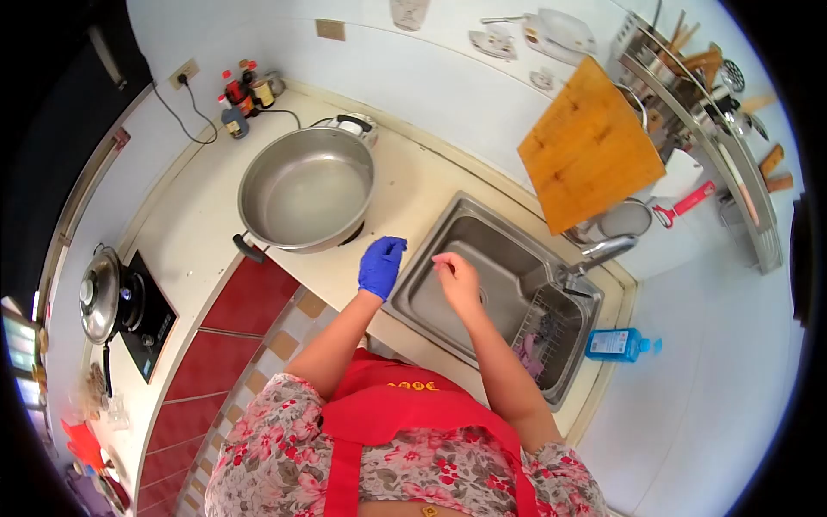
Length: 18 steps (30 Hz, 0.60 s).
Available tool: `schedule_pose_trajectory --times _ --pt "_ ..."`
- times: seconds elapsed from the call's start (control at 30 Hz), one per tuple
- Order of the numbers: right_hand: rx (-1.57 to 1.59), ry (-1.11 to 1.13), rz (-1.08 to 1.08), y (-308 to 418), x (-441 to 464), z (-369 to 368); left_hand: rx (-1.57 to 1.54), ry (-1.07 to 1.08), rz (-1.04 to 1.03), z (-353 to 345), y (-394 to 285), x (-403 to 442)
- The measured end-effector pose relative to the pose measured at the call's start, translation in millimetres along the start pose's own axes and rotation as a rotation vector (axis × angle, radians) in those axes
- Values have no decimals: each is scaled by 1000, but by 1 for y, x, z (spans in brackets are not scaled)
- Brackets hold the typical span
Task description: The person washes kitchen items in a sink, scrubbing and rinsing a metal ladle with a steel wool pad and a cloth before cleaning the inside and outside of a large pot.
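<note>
My left hand (382, 265) wears a blue rubber glove and is held over the counter strip between the wide steel pan (306, 185) and the sink (500, 246). Its fingers are curled in, and nothing shows in them. Bare and ungloved, my right hand (458, 280) is above the left part of the sink basin. Its fingers bend toward the gloved hand with small gaps at the tips, and it holds nothing that I can see. The two hands are apart from each other. Some liquid appears to lie in the pan.
A wooden cutting board (590, 146) leans behind the sink near the faucet (603, 252). A blue bottle (613, 345) stands right of the wire basket (544, 332). Sauce bottles (239, 99) are in the back corner. A lidded pan (102, 293) sits by the cooktop (151, 319).
</note>
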State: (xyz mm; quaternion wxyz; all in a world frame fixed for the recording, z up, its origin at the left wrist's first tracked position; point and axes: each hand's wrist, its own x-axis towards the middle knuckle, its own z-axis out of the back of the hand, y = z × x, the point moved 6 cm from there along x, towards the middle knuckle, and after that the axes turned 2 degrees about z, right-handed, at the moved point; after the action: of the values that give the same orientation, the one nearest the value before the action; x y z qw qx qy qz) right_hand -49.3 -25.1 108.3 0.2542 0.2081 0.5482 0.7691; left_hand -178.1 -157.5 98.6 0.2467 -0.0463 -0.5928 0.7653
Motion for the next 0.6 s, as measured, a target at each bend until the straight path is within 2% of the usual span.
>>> schedule_pose_trajectory --times 0.03,0.1,0.17,0.23,0.27,0.33,0.4,0.53,0.6 --pt "-47 37 53 5 9 -17 38 -44 15 21 -1 5" --pt "-90 76 113 20 26 -52 260 -200 -150 68 -19 11" --pt "-136 65 73 40 45 -85 297 -244 -243 109 -30 19" --pt "-186 81 33 48 72 -118 626 -268 -397 144 -38 23" --pt "-189 49 -23 52 84 -132 649 -295 -421 158 -28 26" --pt "-190 17 -76 49 100 -158 703 -280 -408 182 -10 30" --pt "-382 -201 10 51 114 -166 769 -185 -316 200 11 36" --pt "-285 -194 -75 42 115 -174 711 -138 -382 214 14 39" --pt "-271 -215 -81 41 102 -180 738 -112 -351 224 28 43"
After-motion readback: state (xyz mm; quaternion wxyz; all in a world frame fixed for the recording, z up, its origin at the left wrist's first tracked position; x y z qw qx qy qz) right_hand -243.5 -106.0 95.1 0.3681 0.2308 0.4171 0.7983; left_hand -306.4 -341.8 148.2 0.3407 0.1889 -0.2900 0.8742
